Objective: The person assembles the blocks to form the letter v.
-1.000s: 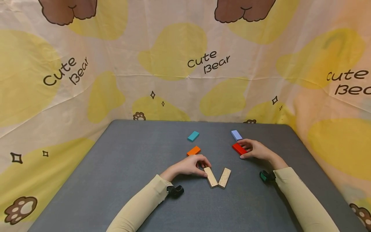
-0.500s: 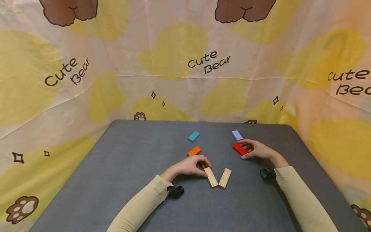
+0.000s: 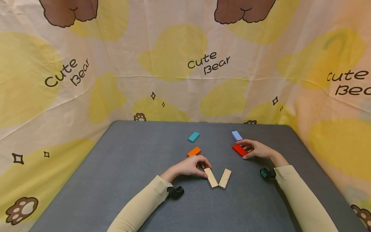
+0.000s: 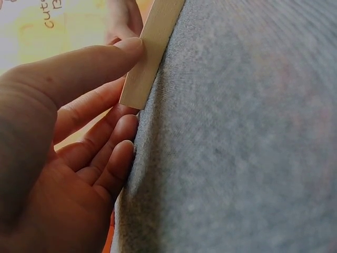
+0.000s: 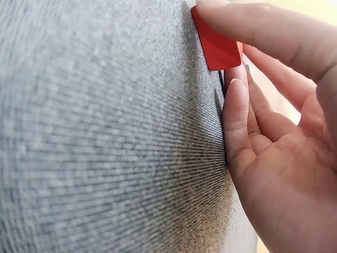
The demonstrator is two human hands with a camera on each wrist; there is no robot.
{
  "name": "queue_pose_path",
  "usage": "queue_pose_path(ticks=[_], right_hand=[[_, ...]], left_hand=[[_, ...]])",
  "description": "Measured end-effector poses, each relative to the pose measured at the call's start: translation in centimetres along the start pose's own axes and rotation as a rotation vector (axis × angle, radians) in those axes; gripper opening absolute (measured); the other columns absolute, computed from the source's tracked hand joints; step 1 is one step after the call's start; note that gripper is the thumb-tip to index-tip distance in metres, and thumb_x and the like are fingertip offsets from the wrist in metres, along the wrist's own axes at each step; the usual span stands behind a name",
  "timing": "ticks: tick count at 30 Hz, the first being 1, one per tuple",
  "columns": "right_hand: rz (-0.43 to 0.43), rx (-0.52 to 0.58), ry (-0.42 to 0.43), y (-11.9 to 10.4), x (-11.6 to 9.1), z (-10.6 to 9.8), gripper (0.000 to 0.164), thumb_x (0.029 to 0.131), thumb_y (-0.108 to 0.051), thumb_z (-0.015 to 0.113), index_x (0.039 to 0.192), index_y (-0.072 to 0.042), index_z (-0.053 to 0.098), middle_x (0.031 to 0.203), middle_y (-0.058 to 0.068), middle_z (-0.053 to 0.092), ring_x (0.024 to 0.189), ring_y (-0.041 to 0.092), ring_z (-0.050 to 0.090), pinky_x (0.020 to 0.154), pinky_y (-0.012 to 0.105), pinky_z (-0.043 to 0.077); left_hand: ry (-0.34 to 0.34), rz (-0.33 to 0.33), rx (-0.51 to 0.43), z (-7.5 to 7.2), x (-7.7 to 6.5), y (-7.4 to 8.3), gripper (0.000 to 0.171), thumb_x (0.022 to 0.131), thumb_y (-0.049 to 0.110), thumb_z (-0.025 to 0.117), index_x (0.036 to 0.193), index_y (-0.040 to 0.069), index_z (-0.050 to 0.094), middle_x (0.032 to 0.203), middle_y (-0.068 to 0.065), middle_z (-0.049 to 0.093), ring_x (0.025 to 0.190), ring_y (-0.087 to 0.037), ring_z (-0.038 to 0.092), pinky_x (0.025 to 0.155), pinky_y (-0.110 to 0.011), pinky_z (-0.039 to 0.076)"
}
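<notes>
In the head view my left hand (image 3: 189,166) pinches a plain wooden block (image 3: 212,179) by its far end, thumb on the near side. The left wrist view shows the thumb pressed on this pale block (image 4: 150,58), while the other fingers rest along the grey surface. A second wooden block (image 3: 224,178) lies to its right; the two form a V with near ends almost touching. Further right, my right hand (image 3: 259,150) holds a red block (image 3: 239,150) between thumb and fingers. In the right wrist view the thumb covers one end of the red block (image 5: 217,42).
A light blue block (image 3: 236,135) lies just behind the red one. An orange block (image 3: 194,151) is beyond my left hand, and a teal block (image 3: 193,137) farther back. The grey table (image 3: 139,138) meets a patterned cloth (image 3: 174,64) at its back and sides.
</notes>
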State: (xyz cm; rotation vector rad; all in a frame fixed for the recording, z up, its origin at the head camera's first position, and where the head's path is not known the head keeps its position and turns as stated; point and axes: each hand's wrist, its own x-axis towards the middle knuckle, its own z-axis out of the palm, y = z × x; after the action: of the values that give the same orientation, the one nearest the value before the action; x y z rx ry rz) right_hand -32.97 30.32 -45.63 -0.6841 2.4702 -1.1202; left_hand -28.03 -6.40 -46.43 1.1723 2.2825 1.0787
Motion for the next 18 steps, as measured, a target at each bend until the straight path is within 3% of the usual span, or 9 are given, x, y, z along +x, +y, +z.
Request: queue_pose_path(ticks=[18], right_hand=[[0.009,0.003,0.057,0.13,0.20,0.51,0.070,0.077,-0.019,0.079,0.137,-0.006,0.046,0.133,0.023,0.049,0.112,0.033,0.051,0.087,0.037,0.044]], left_hand=[[-0.001,0.003,0.001,-0.01,-0.05,-0.12,0.033,0.081,0.024,0.077,0.111,0.019,0.066,0.106,0.007,0.063,0.092,-0.007,0.055,0.075,-0.019,0.047]])
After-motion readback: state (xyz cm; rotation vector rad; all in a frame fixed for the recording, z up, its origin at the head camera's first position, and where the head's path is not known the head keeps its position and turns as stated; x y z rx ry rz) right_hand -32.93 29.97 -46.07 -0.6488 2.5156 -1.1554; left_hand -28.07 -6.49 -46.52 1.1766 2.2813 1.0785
